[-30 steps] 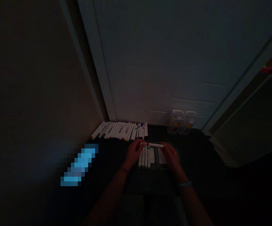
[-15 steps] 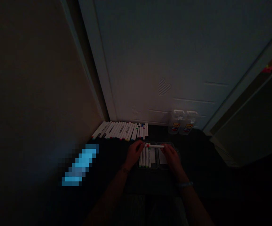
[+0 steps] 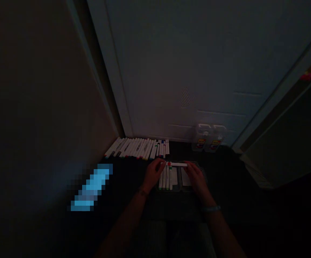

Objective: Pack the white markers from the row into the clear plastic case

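A white marker point(image 3: 179, 165) with a red band lies level between my two hands. My left hand point(image 3: 154, 172) pinches its left end, and my right hand point(image 3: 195, 174) grips the right end. Below it is an opened clear plastic case point(image 3: 175, 187), its two halves side by side. Several white markers point(image 3: 165, 181) with green ends rest in the left half, close to my left fingers. Part of the right half is hidden behind my right hand.
A row of many white markers point(image 3: 137, 148) lies along the wall at the back left. Two clear plastic cases point(image 3: 200, 139) with labels stand upright at the back right. A bright, pixelated blue patch point(image 3: 92, 188) shows at the left. The dark tabletop point(image 3: 225, 179) carries all this.
Both hands still hold the marker over the case, nearly unmoved. The whole view has shifted very slightly, and the picture is a little darker.
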A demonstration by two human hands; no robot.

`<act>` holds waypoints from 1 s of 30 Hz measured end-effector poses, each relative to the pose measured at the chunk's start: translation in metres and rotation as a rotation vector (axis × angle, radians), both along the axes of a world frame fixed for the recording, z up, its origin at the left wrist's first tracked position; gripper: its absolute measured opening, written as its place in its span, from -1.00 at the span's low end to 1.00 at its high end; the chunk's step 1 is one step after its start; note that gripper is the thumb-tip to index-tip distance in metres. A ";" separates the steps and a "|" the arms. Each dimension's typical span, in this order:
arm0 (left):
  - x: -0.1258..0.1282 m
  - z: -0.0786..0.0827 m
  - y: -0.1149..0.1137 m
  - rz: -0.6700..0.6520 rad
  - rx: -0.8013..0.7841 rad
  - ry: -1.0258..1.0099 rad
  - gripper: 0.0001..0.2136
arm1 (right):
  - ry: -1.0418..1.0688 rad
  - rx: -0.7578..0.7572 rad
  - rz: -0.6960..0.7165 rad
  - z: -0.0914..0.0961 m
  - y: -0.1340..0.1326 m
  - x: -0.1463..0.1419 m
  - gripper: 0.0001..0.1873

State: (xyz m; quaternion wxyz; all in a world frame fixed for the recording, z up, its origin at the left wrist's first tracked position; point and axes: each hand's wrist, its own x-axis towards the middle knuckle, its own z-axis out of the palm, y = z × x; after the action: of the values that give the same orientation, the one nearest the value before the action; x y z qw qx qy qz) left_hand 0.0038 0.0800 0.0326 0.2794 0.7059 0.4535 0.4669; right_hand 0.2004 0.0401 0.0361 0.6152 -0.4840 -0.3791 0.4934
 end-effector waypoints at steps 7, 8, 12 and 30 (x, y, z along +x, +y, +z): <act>0.001 -0.001 0.001 0.001 0.024 -0.030 -0.81 | -0.017 0.033 0.005 -0.005 0.001 0.001 -0.60; 0.001 -0.001 0.001 0.000 0.026 -0.036 -0.81 | -0.015 0.028 0.002 -0.006 0.001 0.002 -0.60; 0.001 0.000 0.000 -0.008 0.017 -0.050 -0.81 | -0.011 0.028 -0.005 -0.008 0.001 0.002 -0.60; -0.002 0.001 0.000 0.021 0.034 -0.009 -0.79 | 0.063 -0.034 0.052 -0.009 0.003 0.003 -0.57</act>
State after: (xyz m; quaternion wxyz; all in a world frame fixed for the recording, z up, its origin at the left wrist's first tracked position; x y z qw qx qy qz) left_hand 0.0020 0.0798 0.0336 0.2644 0.7036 0.4514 0.4809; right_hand 0.2031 0.0427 0.0269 0.6056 -0.4686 -0.3638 0.5304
